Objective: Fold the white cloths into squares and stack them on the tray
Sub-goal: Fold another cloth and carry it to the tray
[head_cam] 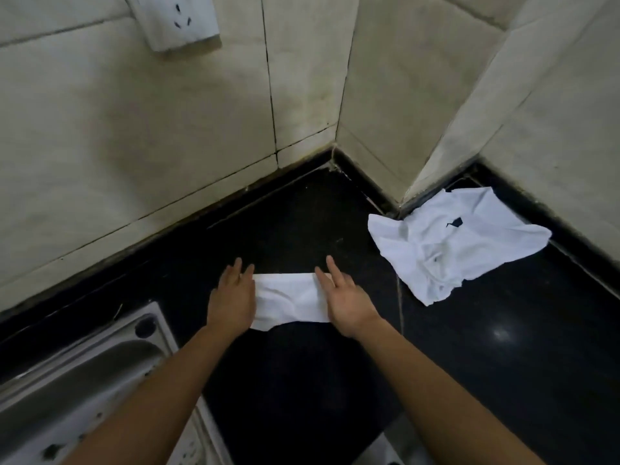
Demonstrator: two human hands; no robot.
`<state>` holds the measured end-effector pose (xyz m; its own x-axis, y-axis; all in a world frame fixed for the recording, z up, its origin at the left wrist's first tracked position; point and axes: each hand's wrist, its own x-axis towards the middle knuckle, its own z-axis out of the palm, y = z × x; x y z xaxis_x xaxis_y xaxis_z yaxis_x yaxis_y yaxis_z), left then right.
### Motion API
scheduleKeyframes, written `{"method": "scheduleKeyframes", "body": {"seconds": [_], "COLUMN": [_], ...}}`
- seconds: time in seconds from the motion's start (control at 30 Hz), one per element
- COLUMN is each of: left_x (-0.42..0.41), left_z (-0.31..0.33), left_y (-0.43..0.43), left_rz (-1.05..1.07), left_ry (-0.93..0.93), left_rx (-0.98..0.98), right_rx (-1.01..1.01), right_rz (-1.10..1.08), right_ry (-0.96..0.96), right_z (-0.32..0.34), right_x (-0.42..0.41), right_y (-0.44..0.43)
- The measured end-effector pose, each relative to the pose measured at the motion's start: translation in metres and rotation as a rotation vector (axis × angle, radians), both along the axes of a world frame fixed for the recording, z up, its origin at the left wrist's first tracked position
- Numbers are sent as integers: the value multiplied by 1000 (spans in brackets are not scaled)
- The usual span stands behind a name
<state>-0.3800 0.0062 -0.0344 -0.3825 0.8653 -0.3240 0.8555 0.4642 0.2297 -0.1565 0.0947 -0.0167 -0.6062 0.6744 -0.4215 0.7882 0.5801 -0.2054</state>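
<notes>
We list first the tiled wall (134, 146), pale and stained, with dark grout lines; it runs across the back, turns a corner, and juts forward as a pillar on the right. Second, the black worktop (503, 364), glossy, meeting the wall along a dark skirting strip. Third, a steel sink (84, 370), set into the worktop at the lower left; we see only its rim and part of the basin. Fourth, a crumpled cloth (453, 243), white and unfolded, lying loose on the worktop to the right at the foot of the pillar, well apart from both hands; we note a small dark mark on its upper face. Fifth, a folded cloth (288, 297), white, laid as a flat band on the worktop near the middle, its far edge straight and its near edge uneven, lying between the sink and the crumpled cloth. Sixth, the right hand (345, 303), palm down on the right end of the folded cloth, its grip spread with fingers straight and pointing toward the wall. Seventh, the left hand (231, 300), palm down on the left end of the same cloth, its grip likewise spread flat and curled round nothing. Eighth, a white wall socket (174, 18), mounted high on the wall at the upper left.
</notes>
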Motion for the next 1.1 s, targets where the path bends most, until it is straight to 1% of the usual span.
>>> {"method": "scheduleKeyframes", "body": {"seconds": [0.07, 0.13, 0.2, 0.3, 0.37, 0.47, 0.53, 0.63, 0.8, 0.87, 0.93, 1.0, 1.1], "left_x": [-4, -8, -6, -3, 2, 12, 15, 18, 20, 23, 23, 26, 37], "left_z": [-13, -24, -31, -32, -25, -15, -7, 15, 69, 98, 123, 143, 155], "left_y": [0, -4, -13, -22, -27, -37, -38, -32, -13, 1, 16, 26, 24], "left_rz": [-26, -47, -63, -43, -15, -24, -52, -117, -78, -45, -14, 7, -1], "left_ry": [-4, 18, 11, -53, -85, -107, -140, -170, -290, -226, -104, -21, 35], "left_rx": [-53, 7, 89, 144, 128, 72, 94, 122, 317, 412, 525, 628, 699], "right_rx": [-14, 1, 13, -63, -115, -190, -189, -165, -73, -11, 70, 148, 197], "right_rz": [18, 13, -43, -218, -275, -277, -265, -256, -215, -195, -174, -163, -154], "right_ry": [-53, -86, -52, 64, 93, 82, 90, 173, 342, 425, 509, 587, 663], "right_z": [-11, -22, -29, -28, -25, -16, -4, 21, 75, 103, 126, 144, 155], "right_x": [-8, -9, -2, 7, 13, 22, 27, 37, 47, 52, 54, 60, 75], "right_y": [4, 3, -1, -7, -12, -16, -13, 1, 38, 53, 67, 73, 71]}}
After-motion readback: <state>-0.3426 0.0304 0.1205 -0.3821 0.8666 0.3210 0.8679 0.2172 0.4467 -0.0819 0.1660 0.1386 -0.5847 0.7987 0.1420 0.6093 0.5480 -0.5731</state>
